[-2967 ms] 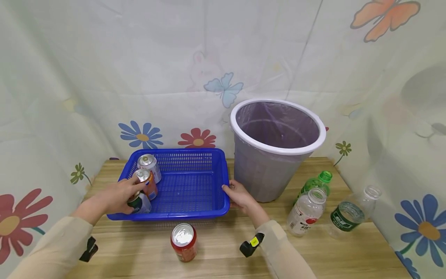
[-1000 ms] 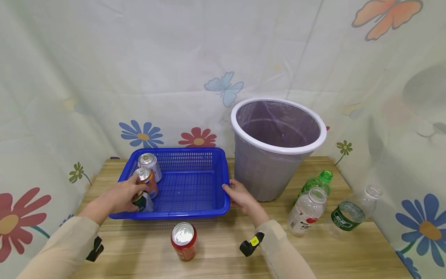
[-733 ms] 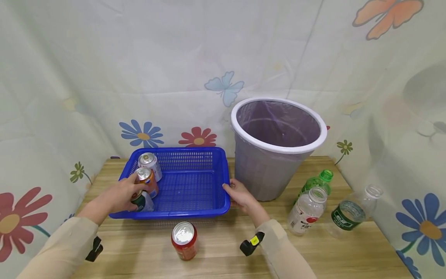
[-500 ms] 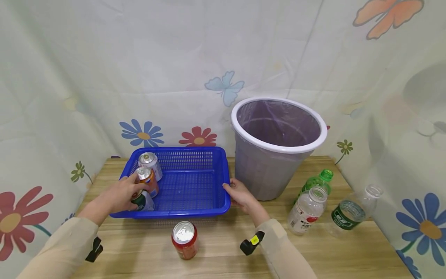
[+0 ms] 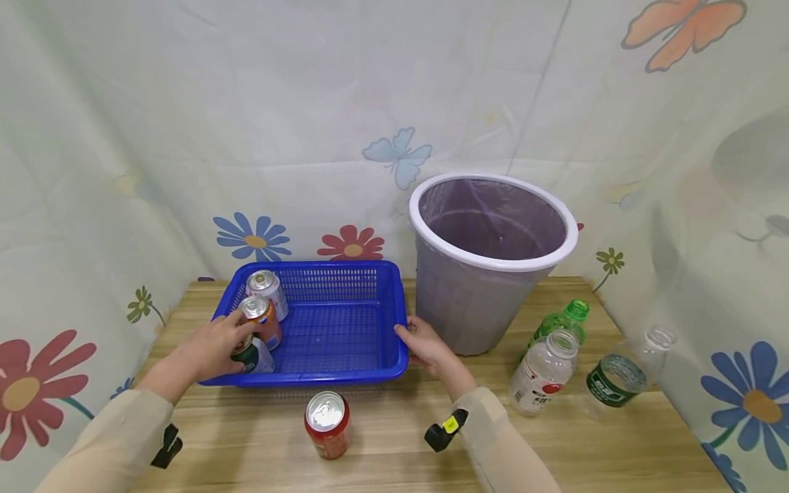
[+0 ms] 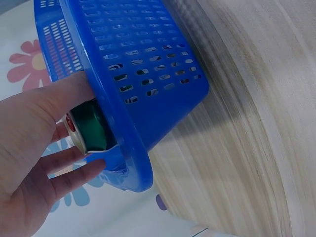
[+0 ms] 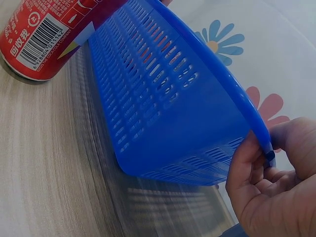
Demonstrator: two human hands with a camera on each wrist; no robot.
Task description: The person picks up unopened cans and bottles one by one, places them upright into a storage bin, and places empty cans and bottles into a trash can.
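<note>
A blue plastic basket (image 5: 333, 335) stands on the table with three drink cans along its left side. My left hand (image 5: 212, 346) reaches over the front left corner and grips the nearest one, a green and silver can (image 5: 261, 356). In the left wrist view, the thumb and fingers lie around the top of that green can (image 6: 94, 126), just inside the rim. Behind it stand an orange can (image 5: 265, 325) and a white can (image 5: 271, 294). My right hand (image 5: 425, 342) pinches the basket's right rim between thumb and curled fingers, seen close in the right wrist view.
In front of the basket stands a red Coca-Cola can (image 5: 328, 428). A grey bin (image 5: 468, 301) with a white rim and a liner is at the right. Beyond my right arm are a green bottle (image 5: 557, 325), a clear bottle (image 5: 542, 376) and a green-labelled bottle (image 5: 616, 380).
Over three seconds my left hand and the green can have shifted slightly to the right, into the basket. My right hand has kept its hold on the rim.
</note>
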